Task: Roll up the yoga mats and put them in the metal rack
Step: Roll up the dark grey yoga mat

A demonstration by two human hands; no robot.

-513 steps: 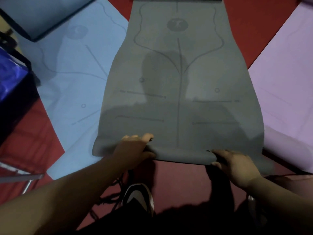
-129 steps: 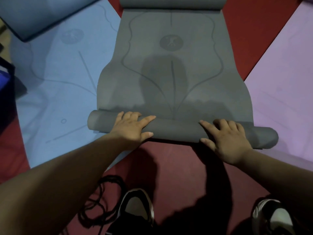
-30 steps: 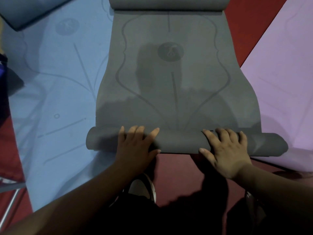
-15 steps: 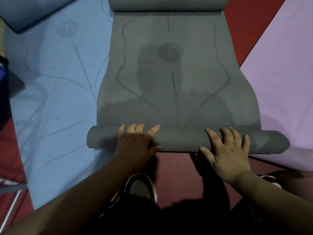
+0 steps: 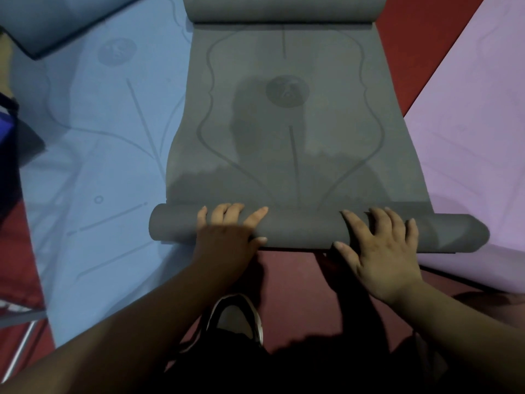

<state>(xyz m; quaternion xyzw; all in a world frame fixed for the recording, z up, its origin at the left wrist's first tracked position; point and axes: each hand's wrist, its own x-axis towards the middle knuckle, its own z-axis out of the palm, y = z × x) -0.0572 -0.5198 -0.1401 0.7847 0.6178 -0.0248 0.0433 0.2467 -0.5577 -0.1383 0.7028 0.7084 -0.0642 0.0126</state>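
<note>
A grey yoga mat with printed guide lines lies lengthwise ahead of me on the red floor. Its near end is wound into a roll that runs from left to right. My left hand presses flat on the left half of the roll, fingers straight over its top. My right hand presses on the right half the same way, fingers spread. The mat's far end curls up at the top of the view. A blue mat lies flat to the left and a purple mat to the right.
A dark mat corner overlaps the blue mat at top left. A metal bar shows at the lower left edge, and a dark blue object at the far left. My shoe stands on the red floor just behind the roll.
The roll has grown thicker and moved forward along the grey mat since the oldest frame. Over the last second both hands have stayed pressed on it, shifting only slightly.
</note>
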